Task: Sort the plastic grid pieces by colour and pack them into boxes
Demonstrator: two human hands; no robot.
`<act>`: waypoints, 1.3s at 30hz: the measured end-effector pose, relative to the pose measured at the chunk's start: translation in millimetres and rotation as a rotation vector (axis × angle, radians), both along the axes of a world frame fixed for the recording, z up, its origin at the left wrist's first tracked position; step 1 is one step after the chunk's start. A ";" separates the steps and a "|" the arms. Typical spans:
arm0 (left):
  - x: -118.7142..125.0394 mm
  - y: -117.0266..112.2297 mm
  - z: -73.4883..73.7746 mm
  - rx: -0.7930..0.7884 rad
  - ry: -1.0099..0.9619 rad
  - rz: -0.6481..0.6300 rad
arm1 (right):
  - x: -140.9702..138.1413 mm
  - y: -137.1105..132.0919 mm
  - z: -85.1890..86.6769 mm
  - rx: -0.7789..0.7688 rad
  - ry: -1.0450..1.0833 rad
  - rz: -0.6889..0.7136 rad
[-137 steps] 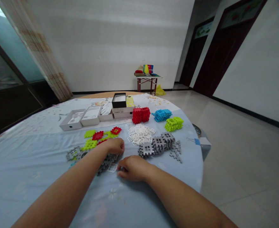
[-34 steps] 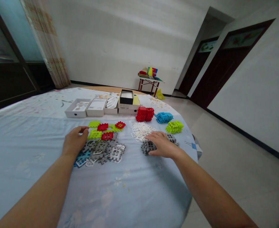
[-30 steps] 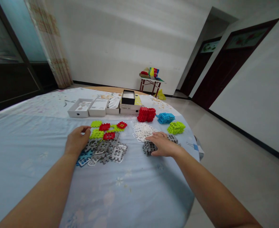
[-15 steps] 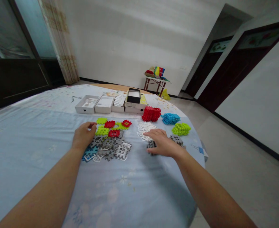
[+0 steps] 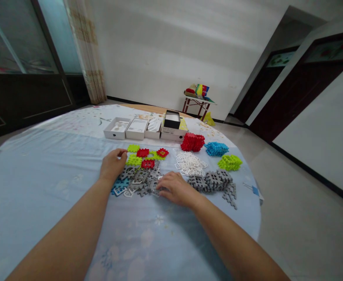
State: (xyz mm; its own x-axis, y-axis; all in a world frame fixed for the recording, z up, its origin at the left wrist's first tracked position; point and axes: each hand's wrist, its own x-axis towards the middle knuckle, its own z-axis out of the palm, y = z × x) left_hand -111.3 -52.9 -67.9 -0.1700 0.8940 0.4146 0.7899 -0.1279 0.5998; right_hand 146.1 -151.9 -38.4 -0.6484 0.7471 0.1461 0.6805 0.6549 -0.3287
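My left hand [image 5: 112,166] lies curled at the left edge of a flat pile of grey tiles [image 5: 139,177], thumb and fingertips pinched beside a lime tile [image 5: 134,160]. What they pinch is hidden. My right hand [image 5: 175,189] rests palm down on the pile's right edge, its fingers bent over grey and white pieces. Red tiles [image 5: 147,164] lie at the back of the pile and a blue tile [image 5: 119,183] at its left. A row of joined grey cubes [image 5: 214,180] sits just right of my right hand.
Loose white tiles [image 5: 190,164] lie behind the cubes. Red [image 5: 192,141], blue [image 5: 216,148] and lime [image 5: 230,162] cube blocks stand at the back right. White boxes [image 5: 117,128] and a black box [image 5: 172,119] line the far side. The blue-clothed table's edge [image 5: 255,218] drops off at right.
My right hand left the grey cubes and moved left onto the tile pile's right edge. The left hand stayed by the lime tile. The view shifted left.
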 end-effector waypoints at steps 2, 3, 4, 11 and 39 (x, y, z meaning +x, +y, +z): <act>-0.3 0.2 0.1 0.004 0.002 0.005 | -0.9 -0.1 4.5 -0.028 0.077 -0.050; -0.3 0.2 0.2 0.005 0.001 0.007 | -1.8 0.6 5.7 -0.043 0.118 -0.088; -0.2 0.1 0.3 0.007 0.000 0.008 | -2.7 1.9 6.0 -0.059 0.153 -0.131; -0.3 -2.2 1.4 0.006 -0.021 0.010 | -2.9 20.0 -4.2 0.019 0.065 -0.386; -2.0 0.1 -0.1 -0.018 -0.020 0.004 | 109.1 -4.4 44.0 -0.026 -0.119 -0.342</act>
